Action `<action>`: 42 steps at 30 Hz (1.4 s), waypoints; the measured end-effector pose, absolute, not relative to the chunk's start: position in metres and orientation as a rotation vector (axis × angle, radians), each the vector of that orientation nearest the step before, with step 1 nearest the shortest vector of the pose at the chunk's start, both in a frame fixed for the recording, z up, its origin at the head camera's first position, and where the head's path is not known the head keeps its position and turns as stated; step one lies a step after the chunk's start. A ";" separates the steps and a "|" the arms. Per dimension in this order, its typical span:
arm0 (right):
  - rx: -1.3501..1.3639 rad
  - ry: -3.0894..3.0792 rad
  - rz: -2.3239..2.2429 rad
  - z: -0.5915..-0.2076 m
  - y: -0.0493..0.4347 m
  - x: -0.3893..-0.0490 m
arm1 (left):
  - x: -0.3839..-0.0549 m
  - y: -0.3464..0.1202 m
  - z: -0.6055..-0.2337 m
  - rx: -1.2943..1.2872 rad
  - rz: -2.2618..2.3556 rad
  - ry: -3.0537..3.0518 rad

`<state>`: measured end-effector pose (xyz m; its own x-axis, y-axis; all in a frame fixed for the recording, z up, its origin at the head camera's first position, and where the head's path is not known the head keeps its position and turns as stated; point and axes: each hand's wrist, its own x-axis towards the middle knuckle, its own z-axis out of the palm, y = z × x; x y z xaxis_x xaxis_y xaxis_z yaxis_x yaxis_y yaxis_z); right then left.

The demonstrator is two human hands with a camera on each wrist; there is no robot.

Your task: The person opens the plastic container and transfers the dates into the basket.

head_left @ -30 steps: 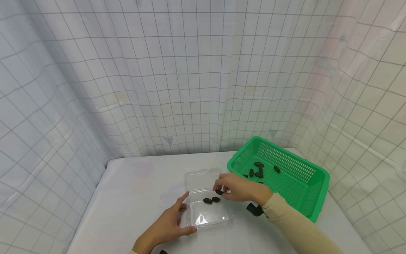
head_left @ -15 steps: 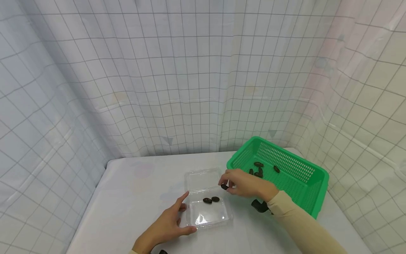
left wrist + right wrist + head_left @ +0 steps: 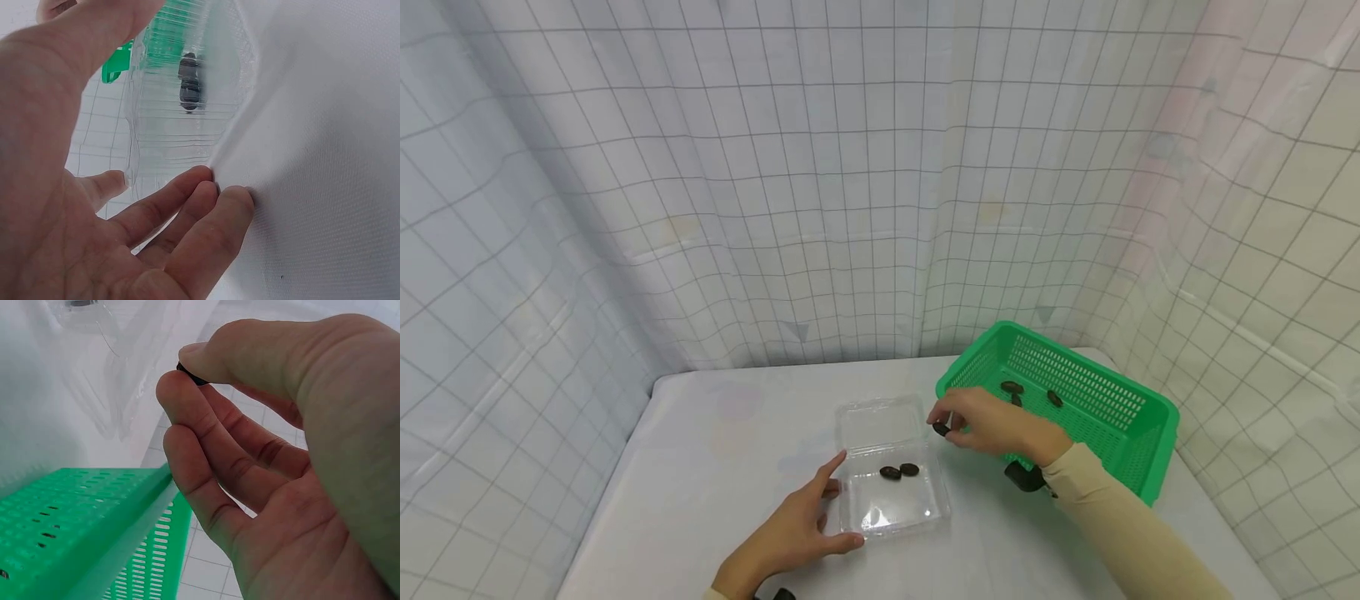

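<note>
A clear plastic clamshell box [image 3: 898,508] lies open on the table, its lid [image 3: 880,425] folded back. Two dark brown, oval, date-like pieces [image 3: 891,473] sit side by side in its base; the left wrist view shows these dark pieces [image 3: 189,84] through the clear wall. My left hand [image 3: 793,529] spans the box's left side with spread fingers, thumb near the front corner, and fingertips [image 3: 200,175] touch the edge. Thumb and fingertips of my right hand [image 3: 996,427] pinch another dark oval piece [image 3: 192,374], held above the table between box and basket.
A green perforated basket [image 3: 1163,421] stands to the right, with several dark oval pieces [image 3: 1012,387] in it, some hidden behind my right hand. The white-covered table [image 3: 715,450] is closed in by hanging grid-patterned sheets [image 3: 865,208] at the back and sides.
My right hand has moved right and away from the box towards the basket, with the dark oval piece still pinched. The left hand and the two pieces in the box have stayed put.
</note>
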<state>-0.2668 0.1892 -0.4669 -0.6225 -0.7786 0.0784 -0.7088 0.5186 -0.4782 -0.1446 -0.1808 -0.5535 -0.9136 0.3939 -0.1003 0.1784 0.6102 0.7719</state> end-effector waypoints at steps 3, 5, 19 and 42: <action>-1.269 2.626 -0.704 -0.464 0.193 -0.268 | -0.144 -0.181 -0.554 0.479 1.199 2.575; -1.252 2.632 -0.705 -0.462 0.195 -0.269 | -0.143 -0.182 -0.554 0.481 1.207 2.571; -1.200 2.693 -0.703 -0.451 0.222 -0.281 | -0.138 -0.183 -0.557 0.473 1.234 2.538; -1.037 2.789 -0.655 -0.453 0.270 -0.312 | -0.146 -0.185 -0.552 0.492 1.196 2.565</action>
